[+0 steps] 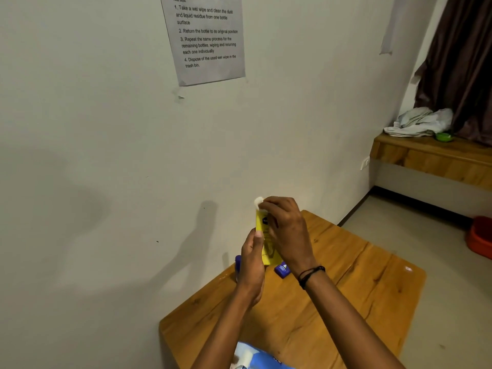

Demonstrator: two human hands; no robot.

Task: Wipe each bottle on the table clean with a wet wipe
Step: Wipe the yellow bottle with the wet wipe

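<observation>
Wiping under way: we hold a yellow bottle (259, 222) upright in both hands, clear of the table (359, 288) and above its wall-side edge, near the far corner. Our left hand (253, 265) grips the lower half, thumb laid up the front. Our right hand (287, 235) curls its fingers round the top, where a white wad (258, 201) shows at the fingertips. We take that for the wipe, though it could be the cap; the picture does not settle it.

Below our hands, by the same edge, a purple bottle (237, 261) stands half hidden behind the left hand, and a small purple box (282, 270) lies just beside the right wrist. A blue-and-white pack (261, 355) sits at the near edge.

The bottle looks like a slim plastic tube: light, likely soft enough to give under a squeeze, and likely slick once damp. We judge the safest hold to be low on the body, as the left hand has it, firm but not crushing, so the top and shoulders stay free for the wipe. Too hard a grip near the cap could force the contents out. With the other bottles close beneath, setting it back calls for a careful descent.
</observation>
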